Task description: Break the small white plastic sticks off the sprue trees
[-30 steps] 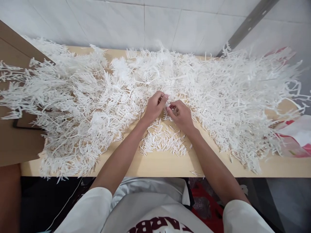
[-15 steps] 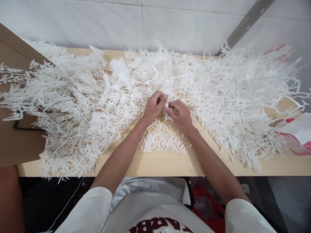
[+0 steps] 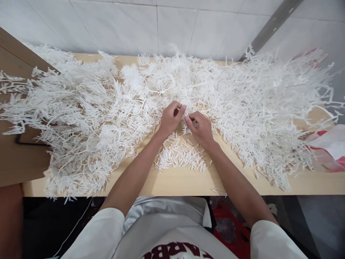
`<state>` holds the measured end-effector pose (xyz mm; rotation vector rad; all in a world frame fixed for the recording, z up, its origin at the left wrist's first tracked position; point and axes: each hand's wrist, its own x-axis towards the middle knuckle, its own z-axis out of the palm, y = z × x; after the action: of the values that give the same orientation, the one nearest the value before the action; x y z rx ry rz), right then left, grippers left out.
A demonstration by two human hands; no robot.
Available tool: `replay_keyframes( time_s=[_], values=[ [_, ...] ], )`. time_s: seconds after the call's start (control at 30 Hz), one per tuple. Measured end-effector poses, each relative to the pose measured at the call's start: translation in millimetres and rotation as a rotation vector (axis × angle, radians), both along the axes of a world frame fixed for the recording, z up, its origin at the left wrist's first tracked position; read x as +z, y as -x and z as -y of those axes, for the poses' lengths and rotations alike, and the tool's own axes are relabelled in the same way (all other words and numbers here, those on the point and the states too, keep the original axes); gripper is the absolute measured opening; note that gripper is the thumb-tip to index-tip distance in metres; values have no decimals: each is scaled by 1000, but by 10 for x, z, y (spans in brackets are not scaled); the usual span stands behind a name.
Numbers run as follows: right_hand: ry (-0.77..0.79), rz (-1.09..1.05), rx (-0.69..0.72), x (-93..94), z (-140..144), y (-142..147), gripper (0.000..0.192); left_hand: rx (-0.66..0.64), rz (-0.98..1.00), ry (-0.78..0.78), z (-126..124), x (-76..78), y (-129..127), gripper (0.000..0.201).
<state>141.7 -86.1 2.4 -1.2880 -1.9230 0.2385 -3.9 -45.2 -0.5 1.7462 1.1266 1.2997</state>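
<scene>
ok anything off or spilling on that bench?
Yes: the heap of white plastic sprues overruns the table. Branches hang past the front edge at the left and stick out over the right end. Both hands, left hand and right hand, pinch a sprue piece at the middle.

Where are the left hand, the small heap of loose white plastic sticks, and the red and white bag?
left hand (image 3: 170,120), head view, back of the hand
heap of loose white plastic sticks (image 3: 181,158), head view, middle of the heap
red and white bag (image 3: 330,149), head view, white upper face
</scene>
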Motion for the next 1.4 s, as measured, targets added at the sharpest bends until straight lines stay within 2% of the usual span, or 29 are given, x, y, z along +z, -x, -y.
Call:
replay_keyframes(
  time_s=[0.23, 0.5, 0.6, 0.7, 0.83, 0.9, 1.13, 1.27, 1.33, 1.4],
  values=[
    [-218, 118, -44, -28, -5, 12, 26, 26, -12, -43, 11, 8, -35, 43],
    [-285, 116, -42, -26, -2, 57, 24, 25, -2, -71, 24, 28, -30, 46],
    [-248, 58, -89, -24, 26, 77, 18, -2, -2, -75, 30, 41, -21, 43],
    [-135, 10, -119, 3, 45, 79, 4, -10, -3, -74, 38, 46, -14, 40],
    [-55, -26, -64, 34, 35, 56, 9, -8, -34, -93, 43, 48, -12, 36],
    [-74, -6, -37, 28, 21, 42, 15, -6, -67, -102, 50, 51, -19, 36],
    [-321, 177, -44, -32, 11, -6, 25, 35, -131, -102, 21, -13, -49, 36],
    [-342, 95, 10, -26, 108, 13, 18, 200, 4, 14, -61, -51, -4, 36],
    [-305, 21, 11, -7, 132, 37, 13, 173, 30, 37, -66, -42, 14, 38],
    [-239, -62, -36, 15, 116, 56, 17, 101, 29, 41, -42, -18, 19, 39]
  ],
)
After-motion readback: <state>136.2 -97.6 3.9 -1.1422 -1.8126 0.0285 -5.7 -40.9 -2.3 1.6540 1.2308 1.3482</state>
